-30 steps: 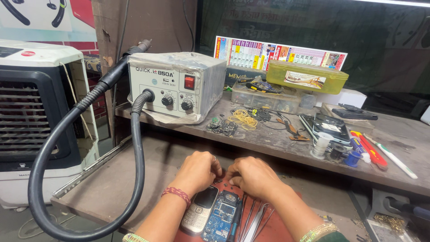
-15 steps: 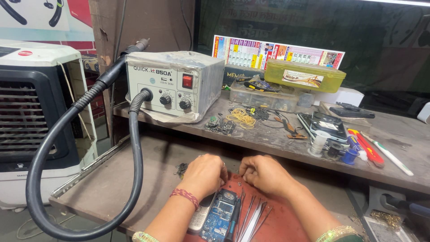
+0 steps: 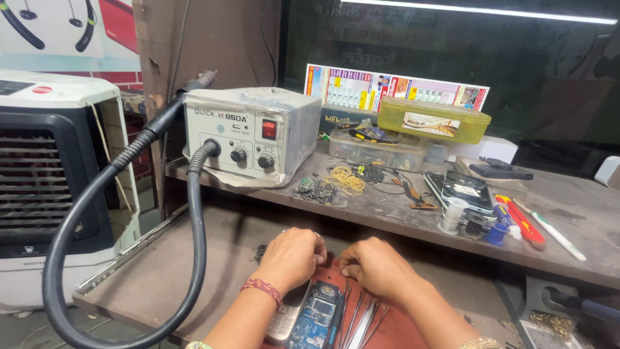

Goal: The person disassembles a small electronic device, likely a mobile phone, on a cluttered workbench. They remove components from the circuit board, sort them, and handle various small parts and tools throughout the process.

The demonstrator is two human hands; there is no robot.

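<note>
My left hand (image 3: 294, 256) and my right hand (image 3: 376, 266) rest close together on a red mat (image 3: 394, 326) on the low wooden shelf (image 3: 161, 278), fingers curled toward each other. Whatever they pinch between them is hidden. Just below my left wrist lies a grey keypad phone (image 3: 286, 318), and beside it an opened phone with its blue circuit board (image 3: 316, 321) showing. Several thin metal tools (image 3: 361, 317) lie on the mat under my right hand. A red thread band circles my left wrist.
A grey hot-air rework station (image 3: 248, 134) stands on the upper bench, its black hose (image 3: 77, 258) looping down at the left. A white air cooler (image 3: 45, 181) stands far left. Yellow-green box (image 3: 433, 119), clear parts box (image 3: 374, 148), phone parts (image 3: 462, 190), solder spool (image 3: 454, 214), red tool (image 3: 523, 223).
The camera has tilted and shifted slightly, so the hands sit a little lower and more central. Both hands stay together on the mat with small finger movements.
</note>
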